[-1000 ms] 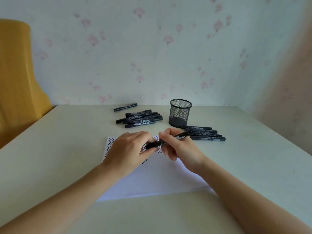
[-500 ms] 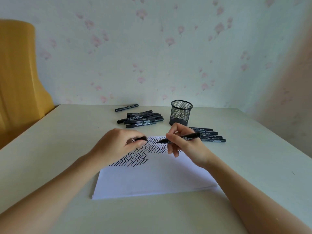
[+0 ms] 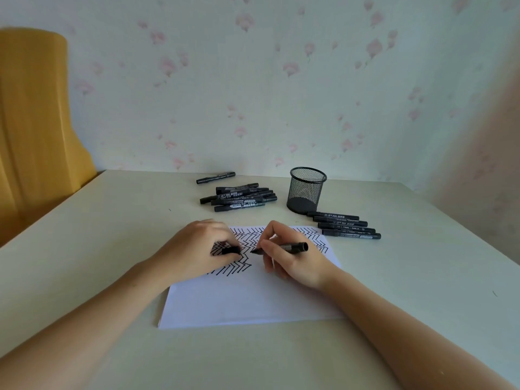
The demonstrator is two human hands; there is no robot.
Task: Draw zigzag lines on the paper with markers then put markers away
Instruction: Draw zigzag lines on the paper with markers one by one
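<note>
While the pale bench (image 3: 84, 249) fills the lower frame, the paper (image 3: 253, 302) lies at centre, zigzags across its upper part. The right hand (image 3: 292, 257) pinches an uncapped marker (image 3: 281, 247), tip at the paper; the left hand (image 3: 197, 249), its fingers curled, grips the cap (image 3: 231, 250). Loose markers (image 3: 239, 197) flank the mesh cup (image 3: 306, 190) above.

Left hand (image 3: 197, 249) covers part of the zigzag lines (image 3: 247, 240) and most of the black cap (image 3: 231, 250) in its grip | Right hand (image 3: 292, 258) hides the marker (image 3: 292, 246) mid-barrel | Print on the marker pile (image 3: 239, 197) too small to read | Yellow chair (image 3: 33, 130) blurred, cut off at left edge | Both forearms run out of frame at bottom
</note>
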